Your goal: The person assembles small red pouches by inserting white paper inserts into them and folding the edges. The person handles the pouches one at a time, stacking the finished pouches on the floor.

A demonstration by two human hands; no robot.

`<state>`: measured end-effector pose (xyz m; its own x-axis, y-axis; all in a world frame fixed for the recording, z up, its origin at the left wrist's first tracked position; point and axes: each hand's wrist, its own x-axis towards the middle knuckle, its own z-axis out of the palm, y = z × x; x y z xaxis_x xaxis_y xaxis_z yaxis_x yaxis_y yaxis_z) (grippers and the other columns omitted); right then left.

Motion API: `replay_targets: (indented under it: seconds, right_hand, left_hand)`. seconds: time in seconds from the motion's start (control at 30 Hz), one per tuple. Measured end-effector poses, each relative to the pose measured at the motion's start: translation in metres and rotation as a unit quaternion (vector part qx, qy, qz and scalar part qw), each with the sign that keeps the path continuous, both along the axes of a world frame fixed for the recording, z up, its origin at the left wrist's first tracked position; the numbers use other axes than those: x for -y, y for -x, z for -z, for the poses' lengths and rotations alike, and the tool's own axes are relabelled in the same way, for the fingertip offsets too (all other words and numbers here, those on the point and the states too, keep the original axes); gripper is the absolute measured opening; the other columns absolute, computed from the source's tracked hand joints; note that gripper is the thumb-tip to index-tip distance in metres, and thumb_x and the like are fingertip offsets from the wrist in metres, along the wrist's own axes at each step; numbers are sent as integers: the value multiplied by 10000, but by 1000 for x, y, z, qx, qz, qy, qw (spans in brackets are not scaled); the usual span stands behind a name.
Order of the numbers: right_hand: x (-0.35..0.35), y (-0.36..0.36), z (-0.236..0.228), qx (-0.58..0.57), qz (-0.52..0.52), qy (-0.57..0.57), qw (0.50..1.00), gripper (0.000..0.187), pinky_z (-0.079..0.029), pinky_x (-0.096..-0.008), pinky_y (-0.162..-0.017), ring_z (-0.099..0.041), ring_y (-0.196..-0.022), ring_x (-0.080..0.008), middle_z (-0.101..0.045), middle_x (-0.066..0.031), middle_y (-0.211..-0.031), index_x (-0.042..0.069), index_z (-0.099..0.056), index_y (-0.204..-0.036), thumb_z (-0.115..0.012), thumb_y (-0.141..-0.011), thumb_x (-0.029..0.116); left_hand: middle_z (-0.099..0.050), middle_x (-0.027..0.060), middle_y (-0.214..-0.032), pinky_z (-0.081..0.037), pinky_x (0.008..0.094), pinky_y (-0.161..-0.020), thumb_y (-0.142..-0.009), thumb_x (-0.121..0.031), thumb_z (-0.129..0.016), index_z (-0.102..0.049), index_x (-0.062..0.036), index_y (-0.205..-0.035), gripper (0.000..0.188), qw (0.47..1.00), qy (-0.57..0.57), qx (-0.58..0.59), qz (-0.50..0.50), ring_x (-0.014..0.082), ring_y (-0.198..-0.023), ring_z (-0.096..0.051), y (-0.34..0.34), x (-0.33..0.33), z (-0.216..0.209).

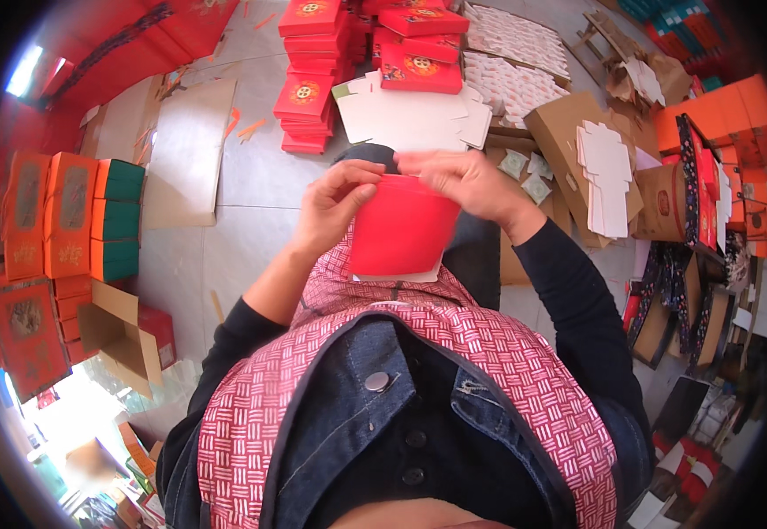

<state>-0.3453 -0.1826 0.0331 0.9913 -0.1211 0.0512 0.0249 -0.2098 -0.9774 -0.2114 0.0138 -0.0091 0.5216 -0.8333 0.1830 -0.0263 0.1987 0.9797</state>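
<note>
A red cardboard box [405, 231] rests on my lap over a checked red-and-white apron, with a white edge showing along its near side. At its far left corner, my left hand [331, 204] is closed, thumb and forefinger pinching the rim. My right hand [480, 187] is closed over the far right corner, its thumb against the red face and its fingers along the far edge. The right fingertips are slightly blurred. Beyond the hands, a flat white cardboard blank [410, 116] lies on the floor.
Stacks of red printed boxes [306, 99] stand ahead. Trays of small white packets [511, 84] lie at far right, near an open brown carton [569, 123] with white die-cut blanks [604, 181]. Orange boxes [26, 212] and green boxes [117, 212] are piled left, beside another open carton [123, 331].
</note>
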Motion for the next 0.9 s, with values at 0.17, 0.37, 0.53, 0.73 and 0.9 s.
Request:
replay_targets:
  seconds: [0.17,0.37,0.53,0.73,0.9]
  right_hand:
    - [3,23,29,41,209,-229,950,199,-471,-257,-867,-602,-941,-109,-672,-47,-1017,-10,-665,-1066,-607,-914,104]
    - [-11,25,39,46,249,-255,933,156,-479,-229,-805,-599,-853,-82,-668,-34,-937,-2,-673,-1010,-666,-864,54]
    - [-4,20,37,46,199,-156,966,119,-487,-221,-778,-601,-831,-87,-665,-38,-910,-4,-669,-971,-657,-862,42]
    - [-8,10,31,41,192,-151,969,119,-502,-229,-713,-605,-773,-85,-665,-35,-877,-4,-667,-956,-670,-857,62]
    - [-11,6,37,42,218,-149,964,119,-501,-228,-706,-601,-770,-81,-666,-29,-854,-1,-668,-947,-674,-858,78]
  left_hand:
    - [-606,110,-1126,-472,287,-909,-902,16,-573,-615,12,-985,94,998,24,-41,-41,155,-1042,-575,-10,-6,2]
    - [-606,106,-1123,-462,281,-917,-906,8,-569,-614,12,-988,93,998,7,-36,-44,151,-1047,-568,-12,-5,3]
    - [-603,99,-1126,-456,276,-907,-905,-1,-572,-610,8,-996,100,998,0,-37,-57,144,-1046,-559,-14,-10,10]
    - [-574,86,-1149,-440,301,-913,-850,-31,-643,-617,-31,-1022,174,987,-61,126,-74,173,-1066,-547,-5,-5,-6]
    - [-568,97,-1109,-427,325,-918,-773,-49,-714,-629,-31,-972,217,977,-73,189,-70,233,-1059,-549,-3,1,-8]
